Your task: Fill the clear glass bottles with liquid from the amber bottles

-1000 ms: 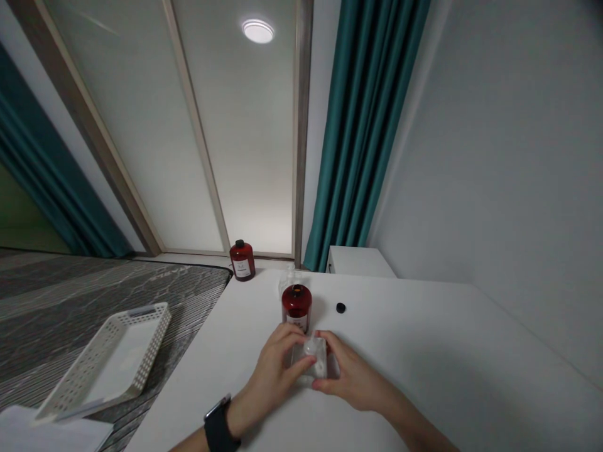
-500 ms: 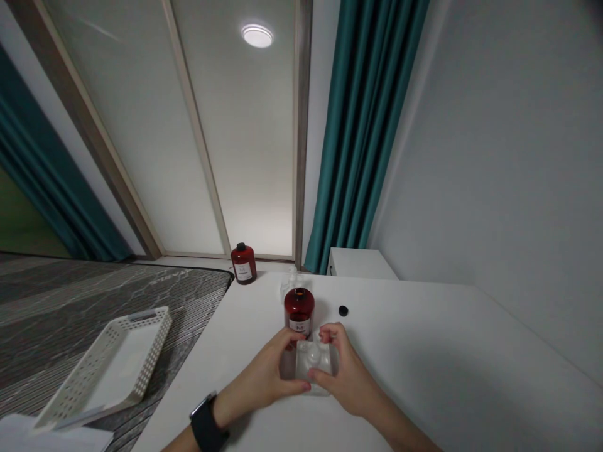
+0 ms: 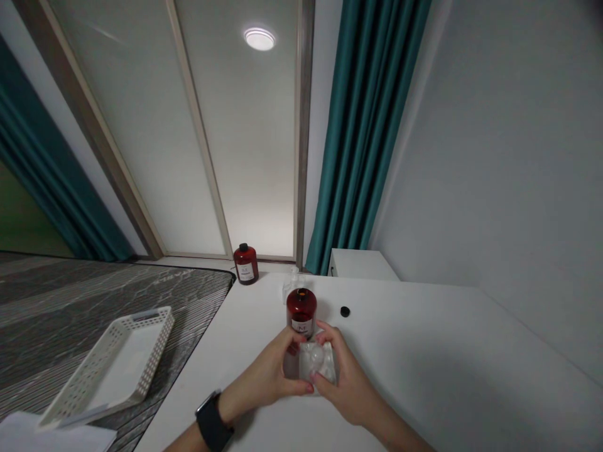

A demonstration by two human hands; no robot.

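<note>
A clear, square-looking container with a rounded top sits low over the white table. My left hand, with a dark watch on its wrist, grips its left side between thumb and fingers. The right side is held by my right hand, its thumb on the near part. Just beyond the fingers stands an uncapped red-brown bottle with a white label. A small black cap lies to the right of that bottle.
Another red-brown bottle, capped in black, stands at the far left table corner. Behind the open bottle is a clear object, partly hidden. A white perforated basket and white paper lie left, on a grey striped surface.
My right fingers and thumb have closed in a little on the clear container. The whole view has shifted slightly, and the bottles stand as before.
</note>
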